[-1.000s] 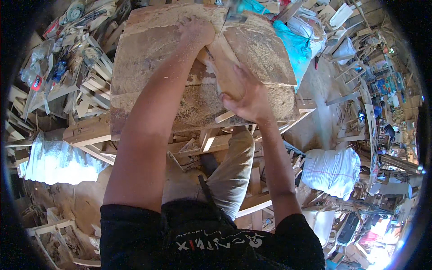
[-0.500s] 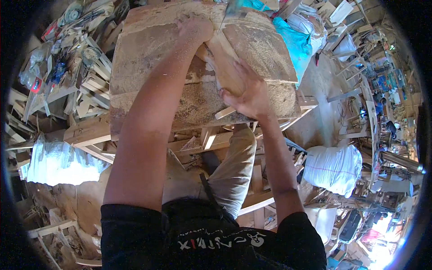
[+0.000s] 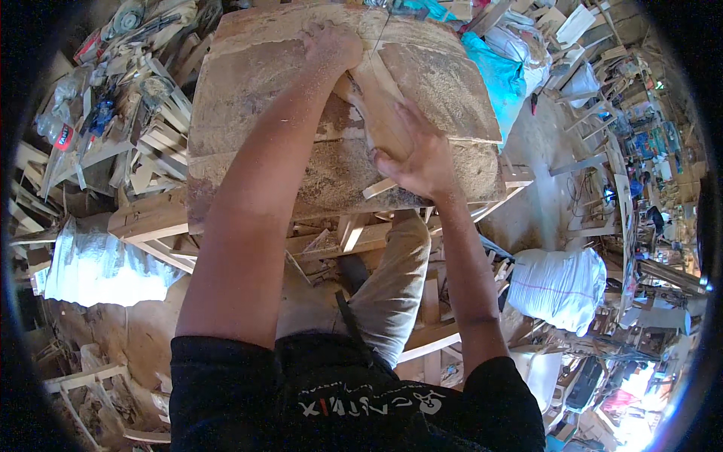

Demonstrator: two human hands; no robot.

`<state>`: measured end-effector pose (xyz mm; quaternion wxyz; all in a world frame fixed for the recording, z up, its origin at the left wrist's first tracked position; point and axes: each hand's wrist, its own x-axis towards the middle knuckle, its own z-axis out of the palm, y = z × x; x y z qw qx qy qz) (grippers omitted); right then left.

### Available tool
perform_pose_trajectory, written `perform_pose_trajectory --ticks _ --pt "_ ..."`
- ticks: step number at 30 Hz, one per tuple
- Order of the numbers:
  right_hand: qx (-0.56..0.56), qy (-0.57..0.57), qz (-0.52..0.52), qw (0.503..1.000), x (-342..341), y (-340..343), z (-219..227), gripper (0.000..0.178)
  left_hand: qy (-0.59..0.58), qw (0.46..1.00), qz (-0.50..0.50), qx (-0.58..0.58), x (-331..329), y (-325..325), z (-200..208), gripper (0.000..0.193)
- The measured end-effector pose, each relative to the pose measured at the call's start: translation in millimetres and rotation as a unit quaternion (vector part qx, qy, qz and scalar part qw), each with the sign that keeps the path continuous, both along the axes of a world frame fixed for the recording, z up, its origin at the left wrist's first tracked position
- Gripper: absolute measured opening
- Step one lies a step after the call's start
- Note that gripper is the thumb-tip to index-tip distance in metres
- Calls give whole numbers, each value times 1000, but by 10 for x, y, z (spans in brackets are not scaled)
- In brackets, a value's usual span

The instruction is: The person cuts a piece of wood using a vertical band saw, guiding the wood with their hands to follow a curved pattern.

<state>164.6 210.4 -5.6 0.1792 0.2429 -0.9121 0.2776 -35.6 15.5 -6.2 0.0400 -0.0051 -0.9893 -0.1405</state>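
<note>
A long, curved piece of pale wood (image 3: pixel 385 113) lies on a worn wooden work table (image 3: pixel 248 83) covered with sawdust. My left hand (image 3: pixel 333 47) is bent over its far end, the fingers curled down to the left and partly hidden. My right hand (image 3: pixel 423 157) grips the near end, thumb on the left side and fingers along the right. Just beyond the wood, a thin dark upright line, seemingly a saw blade (image 3: pixel 382 34), stands near the table's far edge. A small wood offcut (image 3: pixel 379 188) lies beside my right thumb.
Scrap wood (image 3: pixel 162 143) is heaped on the left, with a plastic bottle (image 3: pixel 63 137) among it. A turquoise sack (image 3: pixel 497 75) leans at the table's right. White sacks (image 3: pixel 559 288) stand lower right and left. Wooden framing (image 3: pixel 151 218) runs under the table.
The whole view has shifted slightly. Both hands keep their hold, and the wood has barely moved against the table. The blade line shows more clearly now.
</note>
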Motion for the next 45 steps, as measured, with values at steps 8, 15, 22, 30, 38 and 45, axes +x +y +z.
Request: perform_pose_trajectory --ticks 8,15,22,30,38,45 --pt "-3 -69 -22 997 68 -74 164 85 0 1000 2 22 17 19 31 60" --pt "-3 -23 -18 1000 24 -84 89 79 19 1000 -3 -6 -34 -20 11 59" --pt "-21 -7 -14 1000 -13 -95 77 77 6 1000 -2 0 -81 -35 -5 60" --pt "6 -15 -28 999 -19 -95 115 79 7 996 -39 -75 -470 -26 -308 59" --pt "3 -41 -42 998 -44 -67 47 82 8 1000 -28 6 -372 29 -255 56" --pt "-6 -44 -5 999 -118 -28 71 87 6 999 -19 36 -198 -20 -32 56"
